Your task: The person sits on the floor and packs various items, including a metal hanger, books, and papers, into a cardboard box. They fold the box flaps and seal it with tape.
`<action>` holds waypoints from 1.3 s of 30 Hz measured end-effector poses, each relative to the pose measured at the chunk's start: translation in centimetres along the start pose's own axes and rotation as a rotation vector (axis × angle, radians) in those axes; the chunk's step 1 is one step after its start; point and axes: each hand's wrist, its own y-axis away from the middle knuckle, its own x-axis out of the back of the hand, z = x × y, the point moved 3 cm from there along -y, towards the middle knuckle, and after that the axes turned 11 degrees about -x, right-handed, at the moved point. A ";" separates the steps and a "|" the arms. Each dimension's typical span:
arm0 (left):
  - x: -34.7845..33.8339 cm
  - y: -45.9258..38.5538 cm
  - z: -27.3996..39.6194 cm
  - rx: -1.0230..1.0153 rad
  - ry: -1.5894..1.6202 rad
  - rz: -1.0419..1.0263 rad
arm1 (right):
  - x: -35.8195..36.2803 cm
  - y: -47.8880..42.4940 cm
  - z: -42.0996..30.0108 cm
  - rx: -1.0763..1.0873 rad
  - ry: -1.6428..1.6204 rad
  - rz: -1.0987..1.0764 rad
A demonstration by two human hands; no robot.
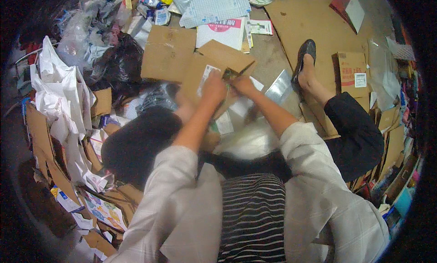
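Observation:
A brown cardboard box (194, 75) with a white label (207, 79) is tilted in front of me between my legs. My left hand (215, 87) grips it beside the label, at the edge of an opening. Close by on the right, my right hand (246, 86) has its fingers bent over the opposite edge of that opening. A raised cardboard flap (227, 55) stands beyond both hands, with a dark gap under it. The inside of the box is mostly hidden. Below my forearms lies a blurred, whitish plastic sheet (249, 141).
Another cardboard box (169, 53) sits just beyond. Clear plastic bags (76, 32) pile up at the far left, above white crumpled paper (61, 95). A large cardboard sheet (317, 24) and a printed flat box (353, 73) lie at the right, near my shoe (305, 58).

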 end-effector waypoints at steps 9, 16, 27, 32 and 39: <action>-0.6 -1.8 -0.9 0.033 0.112 0.000 | 4.2 0.5 3.3 -0.105 0.621 0.567; 0.0 -2.9 -2.3 0.059 0.185 -0.047 | 3.2 -0.9 2.8 -0.169 0.653 0.587; 0.2 -2.3 -1.2 0.137 0.207 -0.030 | 4.3 -2.0 6.1 0.000 0.204 0.398; 0.0 -2.4 -1.6 0.036 0.165 0.023 | 13.4 1.9 4.7 -0.204 -0.112 0.036; -0.3 -2.2 -1.9 0.008 0.097 -0.025 | 14.3 7.2 -0.8 -0.206 -0.011 -0.368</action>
